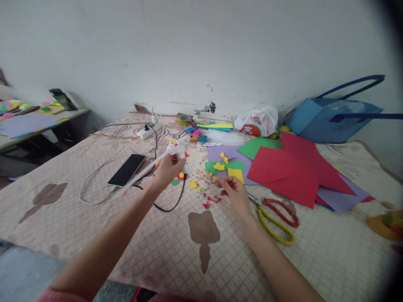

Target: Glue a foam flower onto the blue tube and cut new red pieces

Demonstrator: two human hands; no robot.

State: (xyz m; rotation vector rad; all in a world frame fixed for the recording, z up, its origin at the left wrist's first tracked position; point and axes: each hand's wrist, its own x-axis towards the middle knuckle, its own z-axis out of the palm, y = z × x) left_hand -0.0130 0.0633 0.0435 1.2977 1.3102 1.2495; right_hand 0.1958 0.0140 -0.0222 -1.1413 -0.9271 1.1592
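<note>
Ahead, paper scraps (pixel 192 184) at twelve o'clock.
Left hand (pixel 170 167) grips a speckled white piece (pixel 178 147) at its one o'clock; right hand (pixel 234 193) curls, its hold unclear, scissors (pixel 277 226) at its four o'clock.

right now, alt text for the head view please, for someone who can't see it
A person's left hand is at thin white material and the right hand is by paper scraps, over a patterned tablecloth. Red-and-yellow-handled scissors lie beside the right hand, red paper sheets farther right, a dark-screened phone on the left.
</note>
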